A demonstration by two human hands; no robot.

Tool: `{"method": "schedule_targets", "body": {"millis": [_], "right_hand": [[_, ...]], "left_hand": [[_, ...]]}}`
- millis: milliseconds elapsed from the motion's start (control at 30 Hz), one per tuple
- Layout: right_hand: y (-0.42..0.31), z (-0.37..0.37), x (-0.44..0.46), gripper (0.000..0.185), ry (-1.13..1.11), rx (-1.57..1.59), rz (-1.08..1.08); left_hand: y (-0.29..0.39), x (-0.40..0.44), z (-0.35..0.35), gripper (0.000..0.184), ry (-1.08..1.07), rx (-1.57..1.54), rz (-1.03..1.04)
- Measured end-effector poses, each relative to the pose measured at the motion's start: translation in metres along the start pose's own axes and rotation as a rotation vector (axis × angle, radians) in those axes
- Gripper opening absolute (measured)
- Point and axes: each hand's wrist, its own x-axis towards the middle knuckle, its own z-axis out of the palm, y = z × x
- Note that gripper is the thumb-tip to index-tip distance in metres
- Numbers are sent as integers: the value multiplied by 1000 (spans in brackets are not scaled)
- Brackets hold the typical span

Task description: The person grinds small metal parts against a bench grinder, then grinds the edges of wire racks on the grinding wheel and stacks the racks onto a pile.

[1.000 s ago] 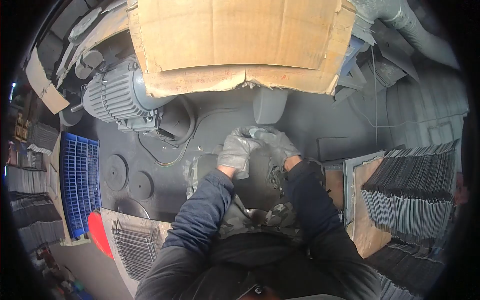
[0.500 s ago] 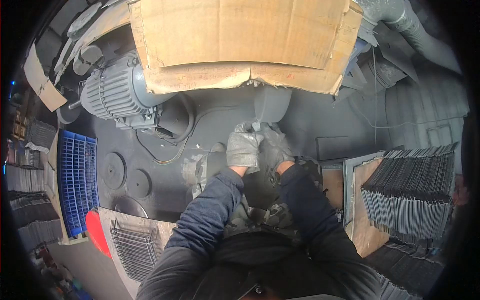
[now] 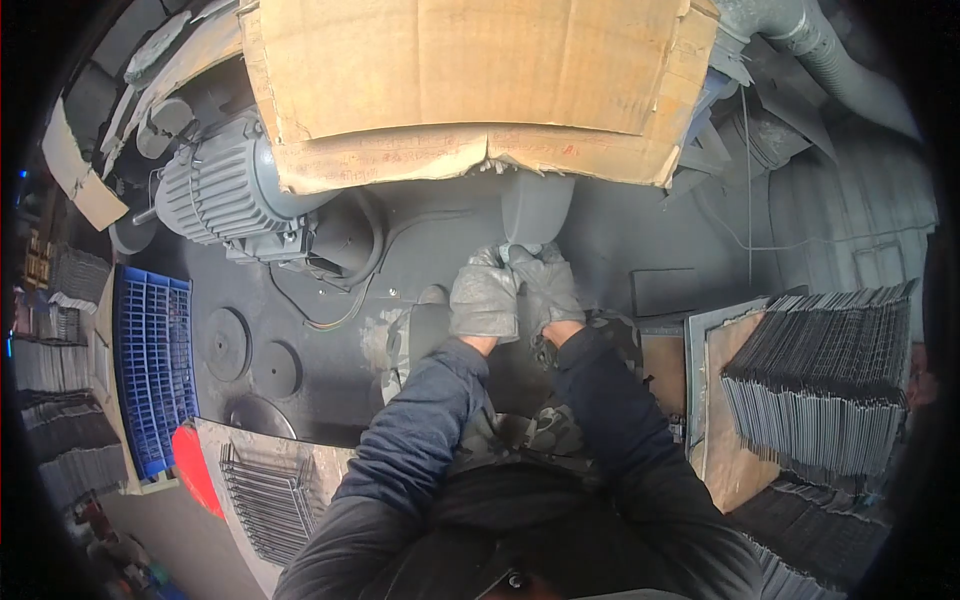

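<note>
Dusty grey surface (image 3: 625, 230) surrounds the grey-gloved left hand (image 3: 485, 300) and grey-gloved right hand (image 3: 550, 290), both curled closed on a small pale piece (image 3: 506, 252), mostly hidden, beside the rounded grey wheel (image 3: 536, 210) at twelve o'clock.

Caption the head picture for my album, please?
Gloved left hand and right hand side by side at the wheel, motor at left.

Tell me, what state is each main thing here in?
Cardboard: torn along its lower edge.
Grey wheel: partly hidden; spinning unclear.
Small piece: at the wheel, mostly hidden.
Left hand: gloved, fingers curled on the piece.
Right hand: gloved, likewise curled.
Motor: running unclear.
Round discs: lying flat.
Dark plates: stacked.
</note>
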Motion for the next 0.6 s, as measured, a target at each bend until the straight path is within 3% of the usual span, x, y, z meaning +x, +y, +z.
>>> {"method": "schedule_targets", "body": {"millis": [100,200,300,400,500,600], "right_hand": [[-1,2,0,22,-81,148,-13],[9,2,5,21,20,-38,-83],[8,-1,2,21,-4,72,-127],[-14,0,-9,22,16,70,-15],[-10,0,-4,26,14,-62,-48],[-12,5,-11,28,-54,219,-148]], "left_hand": [[0,-2,2,30,97,3,57],[9,-2,-5,32,26,25,-24],[6,-4,1,32,71,98,59],[-3,-1,6,32,52,79,62],[0,-2,2,32,53,88,69],[4,-8,0,30,108,-14,86]]}}
